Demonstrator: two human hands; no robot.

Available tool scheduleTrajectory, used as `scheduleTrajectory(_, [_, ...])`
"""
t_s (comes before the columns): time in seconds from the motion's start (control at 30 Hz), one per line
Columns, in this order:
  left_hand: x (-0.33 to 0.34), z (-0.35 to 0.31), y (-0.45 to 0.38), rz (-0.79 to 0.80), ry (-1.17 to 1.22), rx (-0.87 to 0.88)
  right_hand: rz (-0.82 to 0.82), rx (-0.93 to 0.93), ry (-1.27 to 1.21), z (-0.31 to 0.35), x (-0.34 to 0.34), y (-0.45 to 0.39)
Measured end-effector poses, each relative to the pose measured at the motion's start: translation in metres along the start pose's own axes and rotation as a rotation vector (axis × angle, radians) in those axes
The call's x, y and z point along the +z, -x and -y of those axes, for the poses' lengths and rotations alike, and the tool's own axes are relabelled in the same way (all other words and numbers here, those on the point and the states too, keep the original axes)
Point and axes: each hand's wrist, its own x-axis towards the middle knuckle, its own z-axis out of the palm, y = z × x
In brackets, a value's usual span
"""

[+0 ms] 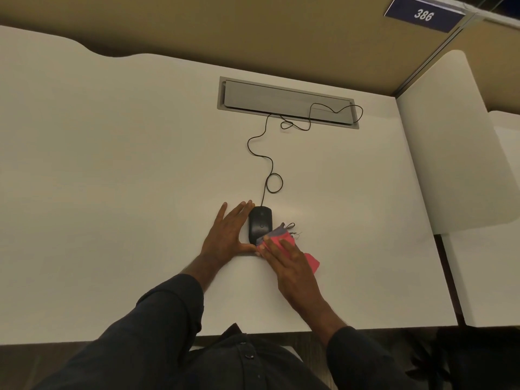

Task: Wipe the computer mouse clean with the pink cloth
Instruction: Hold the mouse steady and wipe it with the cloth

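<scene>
A black wired computer mouse (260, 222) lies on the white desk (112, 164), its cable (264, 156) looping back to a grey cable hatch. My left hand (228, 235) lies flat against the mouse's left side, fingers spread and thumb at its near end. My right hand (284, 257) presses the pink cloth (311, 260) onto the mouse's near right corner. The cloth shows a grey-purple underside and frayed threads beside the mouse. The mouse's rear right part is hidden under the cloth.
A grey cable hatch (287, 101) is set into the desk at the back. White divider panels (455, 153) stand on the right, beige partition walls behind. A blue sign reading 386 (423, 14) hangs top right. The desk's front edge runs near my body.
</scene>
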Motion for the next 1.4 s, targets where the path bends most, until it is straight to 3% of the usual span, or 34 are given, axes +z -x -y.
scheduleTrajectory(0.2, [0.001,0.003,0.0,0.015,-0.014,0.0,-0.048,0.151,0.002,-0.002,-0.002,0.012])
scheduleTrajectory(0.3, [0.0,0.003,0.001,0.009,-0.01,0.003,-0.119,0.238,-0.124,-0.003,-0.014,0.012])
scheduleTrajectory(0.4, [0.0,0.002,0.002,0.003,-0.015,0.012,-0.215,0.363,-0.413,-0.003,-0.032,0.009])
scheduleTrajectory(0.57, [-0.001,0.002,0.004,-0.022,0.001,0.021,-0.239,0.785,-1.021,-0.002,-0.069,0.0])
scheduleTrajectory(0.7, [-0.002,0.0,0.005,-0.061,0.033,0.025,-0.294,0.852,-1.45,-0.004,-0.084,0.006])
scheduleTrajectory(0.8, [-0.006,-0.001,0.006,-0.064,0.184,0.006,-0.314,0.821,-1.642,0.001,-0.094,0.007])
scheduleTrajectory(1.07, [-0.059,-0.03,0.031,-0.216,0.807,-0.246,-0.365,0.722,-1.823,0.027,-0.11,-0.006])
scheduleTrajectory(1.2, [-0.085,-0.057,0.056,-0.001,1.156,-0.419,-0.418,0.723,-1.841,0.051,-0.112,-0.021])
scheduleTrajectory(1.3, [-0.093,-0.071,0.063,0.056,1.258,-0.472,-0.46,0.732,-1.734,0.075,-0.109,-0.036])
scheduleTrajectory(1.4, [-0.098,-0.076,0.063,-0.129,1.204,-0.558,-0.481,0.718,-1.632,0.098,-0.109,-0.05])
